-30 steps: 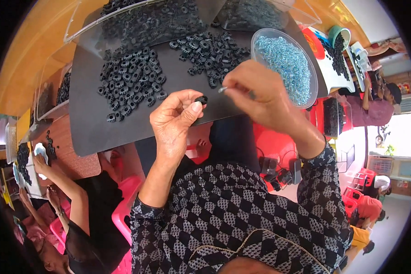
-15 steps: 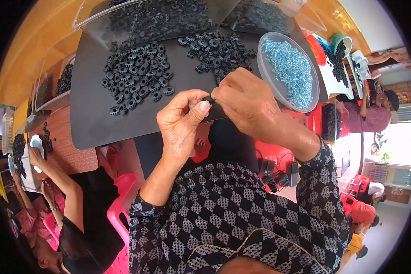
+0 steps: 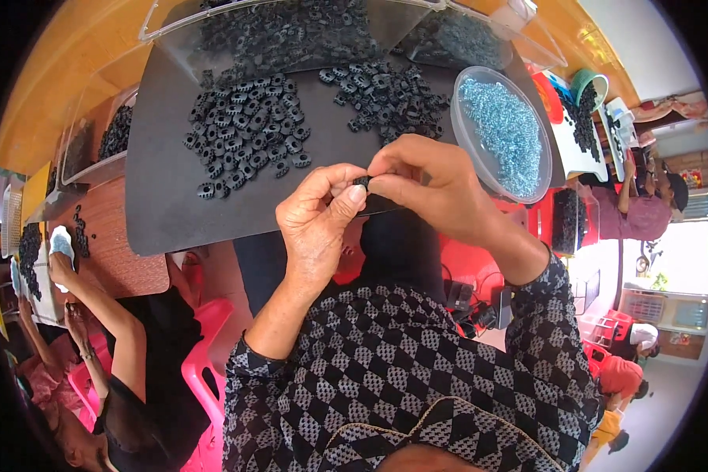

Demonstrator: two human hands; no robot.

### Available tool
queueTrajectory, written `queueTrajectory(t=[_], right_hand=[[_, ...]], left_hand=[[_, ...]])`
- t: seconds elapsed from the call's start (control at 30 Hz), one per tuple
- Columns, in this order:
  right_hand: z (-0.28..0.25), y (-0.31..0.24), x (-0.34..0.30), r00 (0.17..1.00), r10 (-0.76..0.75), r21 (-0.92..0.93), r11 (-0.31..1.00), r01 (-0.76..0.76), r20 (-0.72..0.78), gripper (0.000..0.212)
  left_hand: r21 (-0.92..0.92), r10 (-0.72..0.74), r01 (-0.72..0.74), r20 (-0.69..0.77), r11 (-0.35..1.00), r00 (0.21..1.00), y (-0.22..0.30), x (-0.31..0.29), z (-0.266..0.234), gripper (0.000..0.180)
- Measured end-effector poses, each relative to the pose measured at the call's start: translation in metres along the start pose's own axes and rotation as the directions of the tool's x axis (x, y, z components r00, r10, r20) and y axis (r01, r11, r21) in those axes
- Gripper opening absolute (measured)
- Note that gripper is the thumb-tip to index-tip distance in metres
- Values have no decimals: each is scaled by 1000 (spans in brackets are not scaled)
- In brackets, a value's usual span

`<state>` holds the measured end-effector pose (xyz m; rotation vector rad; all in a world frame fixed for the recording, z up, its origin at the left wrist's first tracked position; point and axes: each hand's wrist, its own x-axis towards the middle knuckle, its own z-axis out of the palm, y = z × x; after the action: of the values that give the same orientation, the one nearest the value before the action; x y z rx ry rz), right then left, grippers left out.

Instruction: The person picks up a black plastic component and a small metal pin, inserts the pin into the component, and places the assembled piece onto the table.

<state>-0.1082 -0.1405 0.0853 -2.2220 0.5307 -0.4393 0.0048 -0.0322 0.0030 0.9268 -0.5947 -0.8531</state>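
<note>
Over the near part of the dark tabletop [image 3: 169, 206], a small black piece [image 3: 361, 182] is pinched by the fingers of the left hand [image 3: 313, 224]; the right hand's [image 3: 434, 190] fingertips are set at its right side, though whether anything is gripped there cannot be told. It is probably light, stiff and easily dropped, best held by its flanks. Its long axis and pointing are hidden. Beyond, toothed black clips [image 3: 248, 130] are heaped.

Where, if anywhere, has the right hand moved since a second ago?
Yes: the right hand moved left, farther from the clear tub of bluish pieces.
</note>
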Motion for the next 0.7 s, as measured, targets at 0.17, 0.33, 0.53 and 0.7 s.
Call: queueTrajectory(t=[0.17, 0.33, 0.53, 0.7], right_hand=[[-3, 30, 27, 982, -36, -67, 997, 24, -186, 12], [12, 51, 69, 844, -516, -603, 722, 338, -145, 7], [29, 57, 90, 842, -518, -829, 400, 391, 147, 12], [36, 58, 94, 866, -449, -849, 350, 395, 218, 11]], left_hand=[[4, 1, -1, -8, 1000, 1000, 1, -3, -4, 17], [-43, 5, -5, -18, 999, 1000, 2, -4, -6, 17], [-90, 7, -8, -11, 996, 1000, 0, -3, -6, 17], [-82, 11, -11, -8, 997, 1000, 0, -2, -9, 17]])
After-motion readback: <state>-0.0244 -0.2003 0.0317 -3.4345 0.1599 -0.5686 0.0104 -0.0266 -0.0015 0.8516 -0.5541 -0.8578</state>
